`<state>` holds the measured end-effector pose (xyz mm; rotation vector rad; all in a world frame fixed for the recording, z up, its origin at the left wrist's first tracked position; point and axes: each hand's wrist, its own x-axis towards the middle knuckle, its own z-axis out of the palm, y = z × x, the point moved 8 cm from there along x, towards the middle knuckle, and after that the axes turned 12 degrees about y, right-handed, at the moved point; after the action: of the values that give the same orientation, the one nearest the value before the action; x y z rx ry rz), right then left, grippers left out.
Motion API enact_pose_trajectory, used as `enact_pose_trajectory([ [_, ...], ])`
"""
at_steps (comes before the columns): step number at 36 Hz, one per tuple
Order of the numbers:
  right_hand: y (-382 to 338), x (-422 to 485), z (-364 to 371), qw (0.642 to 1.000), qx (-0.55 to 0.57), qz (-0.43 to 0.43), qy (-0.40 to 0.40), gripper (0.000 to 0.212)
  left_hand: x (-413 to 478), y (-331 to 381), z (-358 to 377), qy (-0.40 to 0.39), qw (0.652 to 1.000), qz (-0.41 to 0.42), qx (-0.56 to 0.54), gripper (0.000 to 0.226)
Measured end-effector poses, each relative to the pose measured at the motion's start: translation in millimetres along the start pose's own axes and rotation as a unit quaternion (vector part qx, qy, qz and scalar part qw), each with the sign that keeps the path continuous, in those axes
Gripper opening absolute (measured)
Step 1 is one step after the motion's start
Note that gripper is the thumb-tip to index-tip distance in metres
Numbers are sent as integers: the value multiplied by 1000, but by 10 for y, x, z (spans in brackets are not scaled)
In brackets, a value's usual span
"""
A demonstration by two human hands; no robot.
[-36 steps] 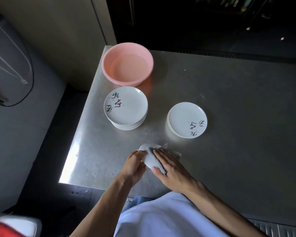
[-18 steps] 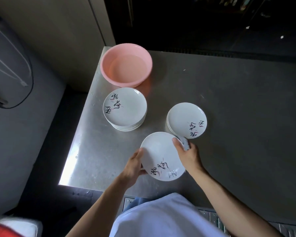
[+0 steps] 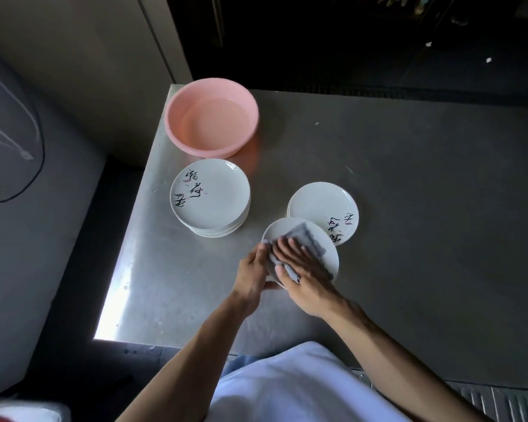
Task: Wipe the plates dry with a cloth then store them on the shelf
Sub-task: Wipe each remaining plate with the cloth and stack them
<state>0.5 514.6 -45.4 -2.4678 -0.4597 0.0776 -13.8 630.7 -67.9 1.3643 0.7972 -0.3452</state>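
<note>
View from above a grey metal desk. Near its front edge, the left hand grips the left rim of a white round plate, fingers curled around the edge. The right hand lies flat on a grey cloth, fingers straight, pressing it onto the plate's face. Just behind, a shorter stack of white plates with black brush lettering sits on the desk; the held plate overlaps its near edge in view. To the left stands a tall stack of white plates, and beyond it, at the desk's far left corner, a pink plastic basin.
</note>
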Motion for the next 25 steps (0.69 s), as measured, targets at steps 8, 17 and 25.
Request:
enact_pose_trajectory([
  [8, 671, -87, -556, 987, -155, 40, 29, 55, 205, 255, 189, 58, 996, 42, -53, 44],
  [17, 915, -92, -1042, 982, -118, 141, 50, 50, 541, 465, 598, 78, 995, 41, -42, 37],
  [25, 1081, -180, -925, 980, -80, 178, 31, 41, 704, 437, 823, 84, 996, 24, -14, 33],
])
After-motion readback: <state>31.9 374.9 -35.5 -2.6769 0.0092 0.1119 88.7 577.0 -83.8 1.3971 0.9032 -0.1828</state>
